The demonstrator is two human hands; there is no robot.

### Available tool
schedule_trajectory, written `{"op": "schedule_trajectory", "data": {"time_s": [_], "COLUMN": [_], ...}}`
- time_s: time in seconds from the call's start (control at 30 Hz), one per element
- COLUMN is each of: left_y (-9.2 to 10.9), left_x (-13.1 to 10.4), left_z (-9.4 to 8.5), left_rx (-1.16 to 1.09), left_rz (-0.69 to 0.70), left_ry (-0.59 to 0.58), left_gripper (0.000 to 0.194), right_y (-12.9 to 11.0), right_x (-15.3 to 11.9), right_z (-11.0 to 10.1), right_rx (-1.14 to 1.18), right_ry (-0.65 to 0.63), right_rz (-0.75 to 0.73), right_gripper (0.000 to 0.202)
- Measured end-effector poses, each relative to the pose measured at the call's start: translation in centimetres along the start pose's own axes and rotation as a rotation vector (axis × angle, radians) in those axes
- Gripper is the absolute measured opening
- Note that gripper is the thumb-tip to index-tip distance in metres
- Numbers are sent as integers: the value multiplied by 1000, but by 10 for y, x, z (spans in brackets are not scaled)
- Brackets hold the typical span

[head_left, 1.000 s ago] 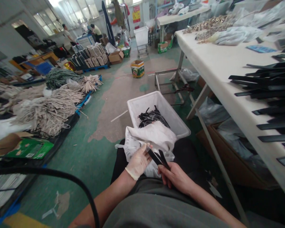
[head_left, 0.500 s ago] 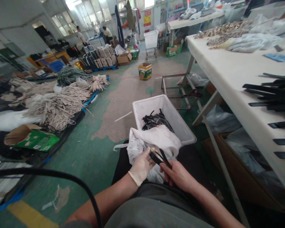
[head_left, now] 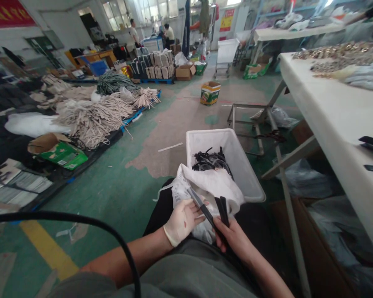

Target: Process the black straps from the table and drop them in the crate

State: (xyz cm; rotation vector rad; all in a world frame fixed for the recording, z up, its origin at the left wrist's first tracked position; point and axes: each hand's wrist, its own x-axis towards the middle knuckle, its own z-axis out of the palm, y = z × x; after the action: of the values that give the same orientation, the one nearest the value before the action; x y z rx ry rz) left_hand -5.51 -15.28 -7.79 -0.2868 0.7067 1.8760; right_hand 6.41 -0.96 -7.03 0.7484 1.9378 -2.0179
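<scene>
My left hand, in a pale glove, is palm up with its fingers apart, under the grey end of a black strap. Bare, my right hand is closed round that strap and other black strips whose ends stick up from the fist. A white cloth bag lies over my lap and the near edge of a white plastic bin. Inside the bin are many black pieces.
On the right stands a white-topped table with metal legs. Bundles of beige cords lie at the left near an open green carton. A black cable arcs across the lower left. Two people are far back.
The view has swung left. My left hand has opened from its pinch on the strap, whose grey end now shows. The right hand still holds the strips.
</scene>
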Motion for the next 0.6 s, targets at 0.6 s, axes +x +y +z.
{"op": "schedule_trajectory", "data": {"time_s": [0.6], "left_y": [1], "left_x": [12], "left_z": [-7], "left_rx": [119], "left_rz": [323], "left_ry": [337], "left_gripper": [35], "right_y": [-23], "right_x": [-16], "right_z": [8], "right_rx": [-827], "right_ry": [-79], "right_rz": [-118], "right_gripper": [20]}}
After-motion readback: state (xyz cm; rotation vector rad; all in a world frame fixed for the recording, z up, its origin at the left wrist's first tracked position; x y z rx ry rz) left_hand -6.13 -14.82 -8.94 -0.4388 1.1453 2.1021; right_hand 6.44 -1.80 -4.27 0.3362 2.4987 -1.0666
